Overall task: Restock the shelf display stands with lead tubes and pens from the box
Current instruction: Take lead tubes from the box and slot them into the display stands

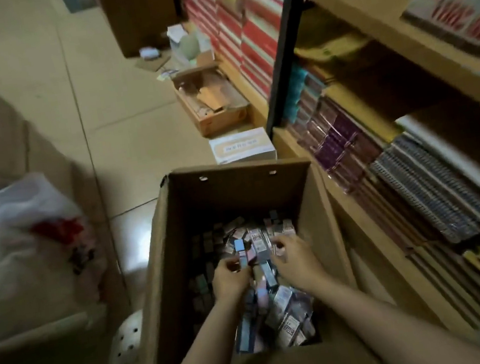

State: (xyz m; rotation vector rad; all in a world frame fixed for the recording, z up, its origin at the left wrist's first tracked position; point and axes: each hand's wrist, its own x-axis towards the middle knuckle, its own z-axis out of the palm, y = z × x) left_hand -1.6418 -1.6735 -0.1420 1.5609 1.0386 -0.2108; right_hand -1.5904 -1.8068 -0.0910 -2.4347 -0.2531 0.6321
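A tall open cardboard box (233,189) stands on the floor in front of me, its bottom covered with several small lead tubes and packs (284,308) in blue, pink and grey. Both my hands reach down inside it. My left hand (229,279) grips a few upright tubes, one with a blue cap (239,248). My right hand (294,259) has its fingers curled round a small pinkish pack among the pile. No display stand is in view.
Wooden shelves (339,1) on the right hold stacked notebooks, spiral pads (438,197) and red-and-white packs. On the tiled floor beyond the box lie a white carton (241,147) and an open cardboard tray (212,105). A plastic bag (23,230) sits at the left, a perforated stool (126,349) beside the box.
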